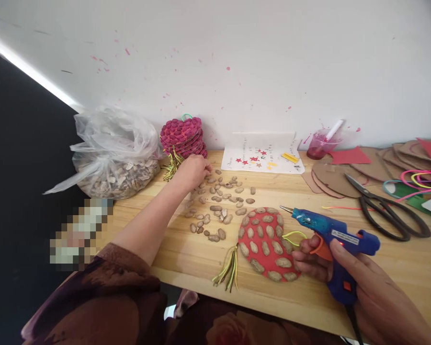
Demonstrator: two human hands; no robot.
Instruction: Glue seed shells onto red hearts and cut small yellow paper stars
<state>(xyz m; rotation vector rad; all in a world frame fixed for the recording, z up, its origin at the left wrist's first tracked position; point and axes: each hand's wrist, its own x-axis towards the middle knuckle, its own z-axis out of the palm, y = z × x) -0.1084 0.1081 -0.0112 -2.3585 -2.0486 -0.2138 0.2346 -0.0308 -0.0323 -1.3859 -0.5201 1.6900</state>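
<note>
On my feed the right hand has its fingers wrapped around the blue glue gun, one of them at the orange trigger, the metal nozzle pointing away to the left. Just left of those fingertips the red heart lies flat on the wooden table, spaced peanuts across its face, a tassel trailing at its left; the fingertips overlap its right edge in my view, and I can't tell whether they touch it. The left hand reaches to the back with fingers bent downward; I can't tell whether they pinch anything. Loose peanuts spread below and to the right of those fingers, and the dyed pink stack stands just behind them. Well to the left of the left fingers I see a clear plastic bag, bulging, its lower part filled with peanuts and shell pieces, its top gathered. Beyond the right fingers, against the wall, a small clear cup holds something dark pink at the bottom, with a white stick leaning out of it to the right. Black-handled scissors lie to the right of the gun's nozzle, near the cardboard pieces.
</note>
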